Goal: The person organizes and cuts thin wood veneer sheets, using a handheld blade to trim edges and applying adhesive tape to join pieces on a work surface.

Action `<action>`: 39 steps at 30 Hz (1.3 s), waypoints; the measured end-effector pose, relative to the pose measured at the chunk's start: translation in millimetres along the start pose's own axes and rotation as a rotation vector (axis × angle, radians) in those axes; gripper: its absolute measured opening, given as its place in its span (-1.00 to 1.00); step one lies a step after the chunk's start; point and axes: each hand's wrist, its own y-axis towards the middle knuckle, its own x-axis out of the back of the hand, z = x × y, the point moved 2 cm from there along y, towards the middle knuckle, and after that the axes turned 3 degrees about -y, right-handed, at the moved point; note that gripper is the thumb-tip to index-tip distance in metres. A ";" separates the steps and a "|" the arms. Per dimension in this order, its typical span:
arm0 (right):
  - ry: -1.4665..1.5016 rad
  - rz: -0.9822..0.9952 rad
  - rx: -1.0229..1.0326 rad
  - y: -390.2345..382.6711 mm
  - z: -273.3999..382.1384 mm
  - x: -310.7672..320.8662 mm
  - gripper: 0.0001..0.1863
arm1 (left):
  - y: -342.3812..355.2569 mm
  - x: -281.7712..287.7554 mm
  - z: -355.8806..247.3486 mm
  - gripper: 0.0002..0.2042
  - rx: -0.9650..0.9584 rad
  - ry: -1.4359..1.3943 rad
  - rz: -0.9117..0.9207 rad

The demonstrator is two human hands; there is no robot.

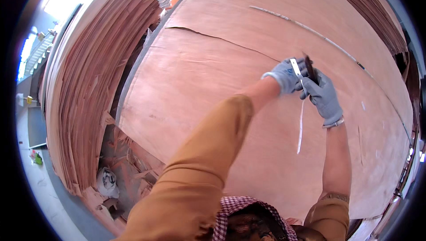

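Both my hands wear grey gloves and meet above a broad pinkish wood veneer sheet (199,86). My right hand (327,99) is closed, its thumb and fingers pinching a narrow white tape strip (301,128) whose free end hangs down. My left hand (286,76) is closed beside it, at the strip's upper part; its fingers are partly hidden. Between the hands a dark brown, pointed object (309,65) sticks up; its kind and which hand holds it I cannot make out. A long dark crack (222,39) runs across the sheet toward my left hand.
A thin, pale, banded rod or cord (319,35) lies across the sheet's far right. Tall veneer stacks stand at the left (88,90) and far right (372,6). Broken veneer scraps (133,156) and a whitish plastic bag (108,182) lie on the floor at the lower left.
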 end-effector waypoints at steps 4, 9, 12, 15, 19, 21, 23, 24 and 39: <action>-0.151 -0.127 -0.065 27.0 -18.7 -28.8 -0.67 | -70.5 64.9 68.2 -0.51 0.112 0.226 -0.101; -0.156 -0.117 -0.121 103.3 -10.8 -97.1 -0.72 | -157.9 147.9 152.4 -0.45 0.378 0.523 0.021; 0.032 -0.086 -0.098 146.7 -23.1 -115.8 -0.77 | -174.0 144.8 167.2 -0.49 0.370 0.420 0.040; -0.029 -0.099 -0.236 165.5 -49.4 -115.9 -0.77 | -168.3 141.5 166.7 -0.49 0.356 0.385 -0.001; -0.177 -0.111 -0.231 170.1 -44.5 -131.1 -0.75 | -159.3 138.0 160.5 -0.55 0.180 0.257 -0.198; -0.195 -0.149 -0.264 170.6 -44.2 -131.4 -0.77 | -134.2 133.9 145.2 -0.57 0.037 0.204 -0.183; -0.290 -0.199 -0.332 163.2 -35.6 -137.5 -0.82 | -127.1 123.7 140.6 -0.59 0.076 0.277 0.017; -0.324 -0.218 -0.352 155.4 -31.6 -138.2 -0.83 | -121.7 128.6 136.0 -0.59 0.104 0.229 0.078; -0.086 -0.083 -0.154 125.1 39.2 -192.4 -0.70 | -168.9 175.5 185.8 -0.46 0.137 0.256 0.020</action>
